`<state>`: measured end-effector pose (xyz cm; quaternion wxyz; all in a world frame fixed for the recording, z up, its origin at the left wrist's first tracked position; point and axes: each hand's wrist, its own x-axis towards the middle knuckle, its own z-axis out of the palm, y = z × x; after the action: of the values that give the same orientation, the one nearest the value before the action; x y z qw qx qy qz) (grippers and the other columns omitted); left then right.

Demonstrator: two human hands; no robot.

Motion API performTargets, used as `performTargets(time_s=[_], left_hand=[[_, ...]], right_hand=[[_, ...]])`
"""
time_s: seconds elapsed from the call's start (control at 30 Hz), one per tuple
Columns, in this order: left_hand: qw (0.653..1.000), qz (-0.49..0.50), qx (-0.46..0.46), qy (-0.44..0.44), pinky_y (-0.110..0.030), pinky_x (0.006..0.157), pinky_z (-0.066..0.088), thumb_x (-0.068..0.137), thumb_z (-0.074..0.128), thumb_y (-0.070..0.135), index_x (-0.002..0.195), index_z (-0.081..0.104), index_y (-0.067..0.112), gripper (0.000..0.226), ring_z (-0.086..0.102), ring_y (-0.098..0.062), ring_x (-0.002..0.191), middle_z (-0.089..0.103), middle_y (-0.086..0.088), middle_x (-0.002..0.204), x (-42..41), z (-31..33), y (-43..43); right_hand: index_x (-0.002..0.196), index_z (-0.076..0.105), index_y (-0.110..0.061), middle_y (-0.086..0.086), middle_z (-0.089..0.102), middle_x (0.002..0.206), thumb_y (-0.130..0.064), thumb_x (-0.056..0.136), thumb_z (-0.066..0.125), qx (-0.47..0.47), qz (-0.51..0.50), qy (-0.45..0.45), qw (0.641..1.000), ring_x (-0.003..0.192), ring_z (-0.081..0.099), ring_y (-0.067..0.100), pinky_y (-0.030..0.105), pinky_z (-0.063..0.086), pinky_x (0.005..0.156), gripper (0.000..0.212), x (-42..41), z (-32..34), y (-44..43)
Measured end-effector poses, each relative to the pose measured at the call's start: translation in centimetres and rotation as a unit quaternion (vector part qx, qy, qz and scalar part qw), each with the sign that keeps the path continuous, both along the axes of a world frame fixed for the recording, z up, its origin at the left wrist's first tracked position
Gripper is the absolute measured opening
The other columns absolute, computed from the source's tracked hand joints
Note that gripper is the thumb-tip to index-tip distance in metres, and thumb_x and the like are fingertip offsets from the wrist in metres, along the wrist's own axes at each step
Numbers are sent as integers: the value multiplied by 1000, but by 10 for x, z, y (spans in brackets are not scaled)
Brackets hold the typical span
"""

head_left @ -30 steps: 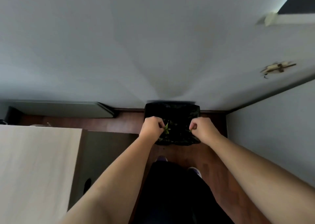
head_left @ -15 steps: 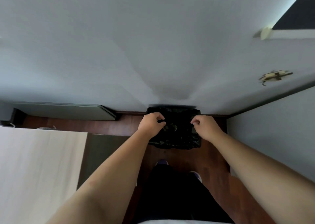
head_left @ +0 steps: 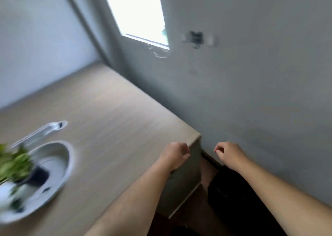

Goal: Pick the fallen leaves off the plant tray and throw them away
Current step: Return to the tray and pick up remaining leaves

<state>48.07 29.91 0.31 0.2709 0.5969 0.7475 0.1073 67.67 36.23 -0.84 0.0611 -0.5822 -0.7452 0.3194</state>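
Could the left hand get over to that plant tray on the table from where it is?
Probably yes: the left hand hangs empty at the table corner, and bare tabletop lies between it and the plant tray.

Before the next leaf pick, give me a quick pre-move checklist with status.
1. Left hand free of leaves: ok, fingers loosely curled, nothing visible in them.
2. Right hand free: ok, nothing visible in it.
3. Plant tray in view: ok, at the left on the table, partly cut off by the frame edge.
4. Path to the tray: ok, bare tabletop between the left hand and the tray.
5. Leaves left on the tray: cannot tell, dark specks show near the plant but motion blur hides what they are.
6. Image sharp enough to aim: not ok, blurred.
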Motion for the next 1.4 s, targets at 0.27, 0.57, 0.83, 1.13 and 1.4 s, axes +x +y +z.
performTargets(time_s=[0.27, 0.57, 0.83, 1.13, 1.4], left_hand=[[950, 307, 43, 24, -30, 86, 54, 85, 60, 26, 95, 71, 20, 16, 67, -19, 97, 74, -2, 101, -170, 52, -188], [882, 469, 41, 19, -24, 81, 47, 84, 61, 18, 93, 71, 12, 15, 64, -23, 99, 72, -7, 102, -304, 42, -349], [905, 420, 2, 74, -29, 87, 46, 81, 67, 26, 110, 63, 19, 30, 58, -23, 108, 58, -1, 119, -405, 25, -381], [927, 324, -141, 126, -35, 105, 33, 74, 73, 43, 125, 51, 28, 58, 52, -30, 117, 50, -6, 127, -460, -4, -346], [931, 326, -142, 76, -17, 65, 35, 81, 66, 12, 87, 62, 19, 9, 51, -25, 92, 54, 0, 101, -468, -17, -336]], right_hand=[[94, 71, -19, 4, 68, 95, -15, 89, 52, 29, 287, 32, 957, 79, 61, 20, 26, 47, 68, 20, -217, 54, -90], [89, 73, -18, 3, 74, 92, -14, 82, 57, 47, 434, 37, 899, 90, 66, 22, 24, 45, 72, 18, -393, 62, -211], [110, 66, -17, 7, 64, 114, -19, 83, 63, 41, 468, 10, 883, 104, 60, 23, 29, 47, 85, 28, -502, 33, -257], [126, 56, -22, 4, 51, 130, -15, 75, 73, 50, 527, -92, 843, 114, 54, 25, 36, 49, 94, 54, -555, -10, -259], [102, 70, -12, 8, 62, 108, -2, 81, 59, 86, 579, -72, 807, 95, 62, 29, 39, 53, 80, 26, -562, -27, -251]])
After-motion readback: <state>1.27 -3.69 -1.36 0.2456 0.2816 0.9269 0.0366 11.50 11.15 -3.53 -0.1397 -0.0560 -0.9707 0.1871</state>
